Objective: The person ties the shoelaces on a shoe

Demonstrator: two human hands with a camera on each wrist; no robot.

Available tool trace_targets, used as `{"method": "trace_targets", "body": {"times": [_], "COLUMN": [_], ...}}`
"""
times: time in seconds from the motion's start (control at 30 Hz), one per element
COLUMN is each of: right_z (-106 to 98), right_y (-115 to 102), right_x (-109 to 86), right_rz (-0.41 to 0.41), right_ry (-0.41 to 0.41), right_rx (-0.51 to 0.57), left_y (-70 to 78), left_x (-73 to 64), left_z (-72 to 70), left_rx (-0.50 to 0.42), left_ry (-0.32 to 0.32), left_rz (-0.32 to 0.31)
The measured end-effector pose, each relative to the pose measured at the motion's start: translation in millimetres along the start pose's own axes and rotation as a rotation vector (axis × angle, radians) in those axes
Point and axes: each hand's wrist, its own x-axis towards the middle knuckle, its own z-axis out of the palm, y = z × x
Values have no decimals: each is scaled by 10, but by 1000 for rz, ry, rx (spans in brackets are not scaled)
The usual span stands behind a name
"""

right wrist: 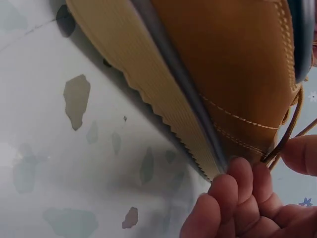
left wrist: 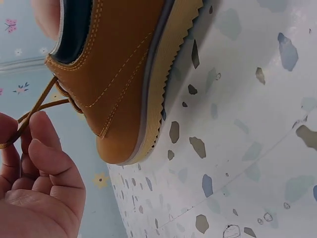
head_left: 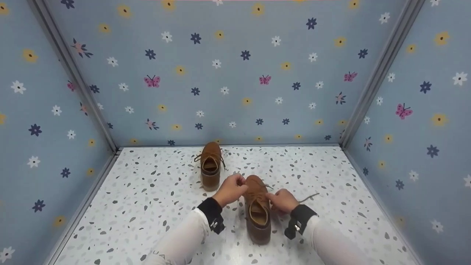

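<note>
A brown lace-up shoe (head_left: 258, 230) stands on the floor between the two hands, its toe pointing away from me. My left hand (head_left: 231, 189), beside the toe, pinches a brown shoelace (left wrist: 39, 104) between thumb and fingertips. That lace runs taut from the shoe's front in the left wrist view. My right hand (head_left: 283, 200) is at the shoe's right side. In the right wrist view its thumb and forefinger pinch a lace (right wrist: 292, 126) close to the stitched leather upper (right wrist: 223, 64). A loose lace end (head_left: 309, 197) trails past the right hand onto the floor.
A second brown shoe (head_left: 211, 182) stands farther off to the left, close to the back wall, with laces out at both sides. Flowered blue panels (head_left: 228, 73) enclose the speckled white floor (head_left: 147, 206) at the back, left and right.
</note>
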Motion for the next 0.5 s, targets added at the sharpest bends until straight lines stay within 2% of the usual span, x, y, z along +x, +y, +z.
{"method": "trace_targets", "body": {"times": [0.27,0.5], "right_z": [-30,-76], "right_y": [42,99], "right_x": [-4,22], "right_rz": [16,10], "right_ry": [-94,-151], "right_rx": [18,177], "left_y": [22,4], "left_x": [15,-11], "left_z": [-41,-86], "left_rx": [-105,-165], "left_ry": [15,62], "left_rz": [-2,18]}}
